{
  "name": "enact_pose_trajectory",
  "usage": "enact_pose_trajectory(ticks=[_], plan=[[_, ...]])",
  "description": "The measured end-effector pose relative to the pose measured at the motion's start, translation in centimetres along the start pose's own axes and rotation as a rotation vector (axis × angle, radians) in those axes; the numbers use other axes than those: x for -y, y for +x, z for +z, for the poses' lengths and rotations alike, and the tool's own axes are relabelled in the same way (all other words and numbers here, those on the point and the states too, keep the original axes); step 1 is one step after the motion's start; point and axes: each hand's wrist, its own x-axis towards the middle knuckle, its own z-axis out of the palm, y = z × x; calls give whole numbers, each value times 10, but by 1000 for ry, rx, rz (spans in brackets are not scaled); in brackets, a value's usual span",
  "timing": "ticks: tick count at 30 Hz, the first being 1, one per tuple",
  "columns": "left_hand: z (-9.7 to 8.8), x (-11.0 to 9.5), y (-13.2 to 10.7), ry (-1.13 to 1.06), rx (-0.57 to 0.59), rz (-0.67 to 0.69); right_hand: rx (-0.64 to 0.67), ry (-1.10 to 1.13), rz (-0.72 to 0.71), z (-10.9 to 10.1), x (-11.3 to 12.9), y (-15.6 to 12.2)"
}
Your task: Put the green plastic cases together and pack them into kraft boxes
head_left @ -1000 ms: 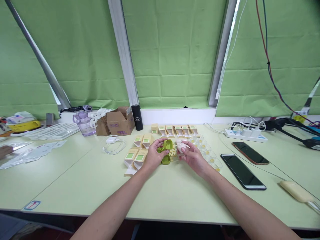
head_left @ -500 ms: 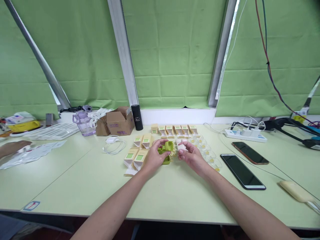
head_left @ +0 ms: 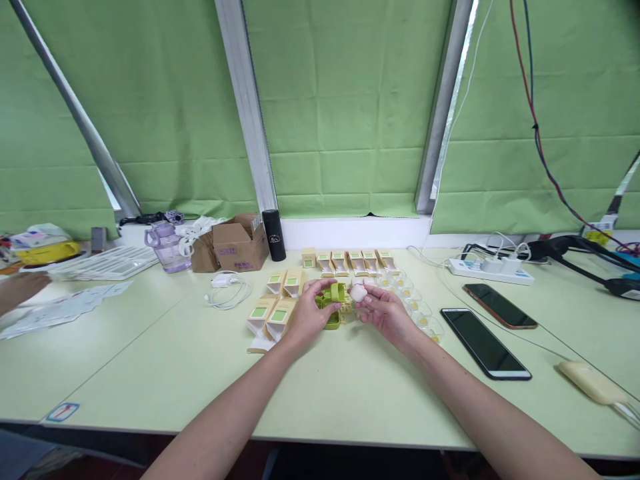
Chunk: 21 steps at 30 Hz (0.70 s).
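The green case [head_left: 334, 294] is held in the left hand [head_left: 306, 315], fingers curled over its far edge and the thumb set against the near side, so the hand is closed round it. It is kept just above the table [head_left: 350, 393], mid-table, in front of a row of small boxes [head_left: 350, 260].

The white piece [head_left: 358, 292] is pinched in the right hand [head_left: 386, 313] between thumb and fingertips, a narrow grip, and it is held just beside the case, almost touching its right edge.

The case is seen as a small olive-green block with rounded corners and what looks like an open hollow on top. A second green part shows just below it by the thumb; whether the two are joined cannot be told. It is judged to be light, stiff plastic, smooth and a little slippery, best taken by its two long sides as it is now.

The white piece is small, rounded and pale, too small for detail. It is judged to be light and easily dropped, so a fingertip pinch across its width suits it.

Clear trays [head_left: 420, 310] are lined up to the right of the hands, and two phones [head_left: 485, 343] lie further right. At the far left edge another person's hand [head_left: 20, 288] rests on the table, well apart.
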Motion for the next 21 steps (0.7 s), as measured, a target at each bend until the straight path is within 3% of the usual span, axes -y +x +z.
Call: enact_pose_trajectory(ticks=[21], plan=[[2,-10,-5,-6,51,-29,-64,-248,-89,2,-4,0]])
